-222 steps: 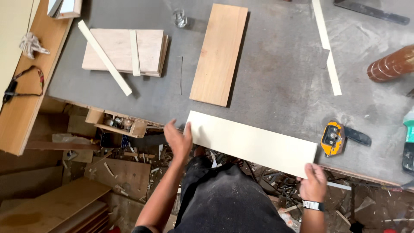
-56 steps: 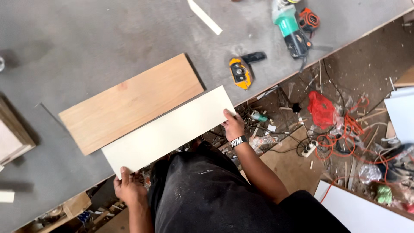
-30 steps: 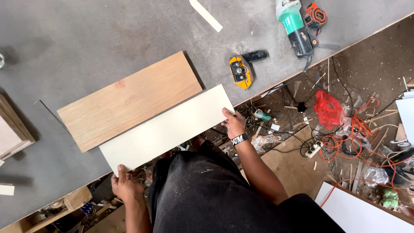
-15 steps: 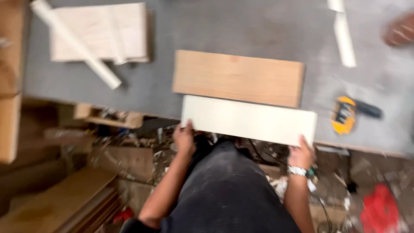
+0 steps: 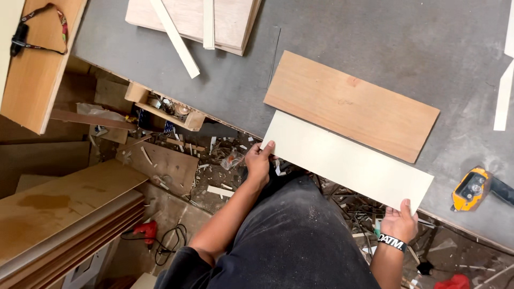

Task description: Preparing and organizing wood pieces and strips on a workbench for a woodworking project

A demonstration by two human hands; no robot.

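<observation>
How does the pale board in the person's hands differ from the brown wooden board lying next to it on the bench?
The pale board is off-white and plain; the brown board is reddish-brown with visible grain. The pale board looks narrower than the brown board. The left hand and right hand grip the pale board's ends at the bench edge; nobody touches the brown board. Both are long rectangles lying flat, side by side.
</observation>
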